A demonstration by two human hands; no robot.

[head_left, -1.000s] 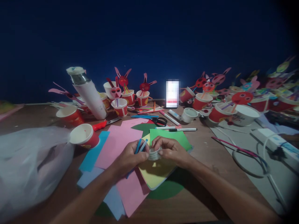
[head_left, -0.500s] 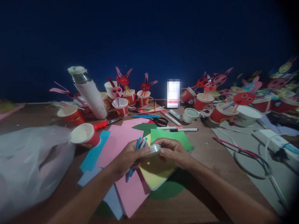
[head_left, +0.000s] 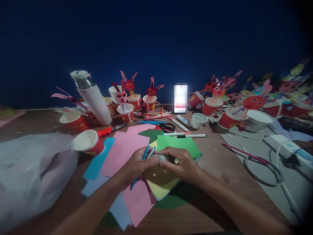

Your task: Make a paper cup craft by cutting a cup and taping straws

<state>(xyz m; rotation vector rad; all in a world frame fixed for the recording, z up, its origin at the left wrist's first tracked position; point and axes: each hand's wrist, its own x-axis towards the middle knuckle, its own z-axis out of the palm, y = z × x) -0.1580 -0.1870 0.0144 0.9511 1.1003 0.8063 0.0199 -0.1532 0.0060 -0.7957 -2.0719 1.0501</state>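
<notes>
My left hand is closed around some thin blue strips, whose lower ends stick out beneath the palm. Its thumb also presses on a small roll of clear tape. From the other side my right hand grips the same roll between thumb and fingers, covering part of it. Both hands are over yellow paper. Pink paper, a green sheet and a blue sheet lie around them.
Red paper cups with paper rabbit heads line the back. A white thermos, a red-handled knife, black scissors, markers and a lit phone are beyond the paper. At left bulges a plastic bag; at right lies a power strip.
The tape roll has tilted flatter and sits slightly lower. My right fingers have closed further over it, hiding more of it. The blue strips stay in my left hand.
</notes>
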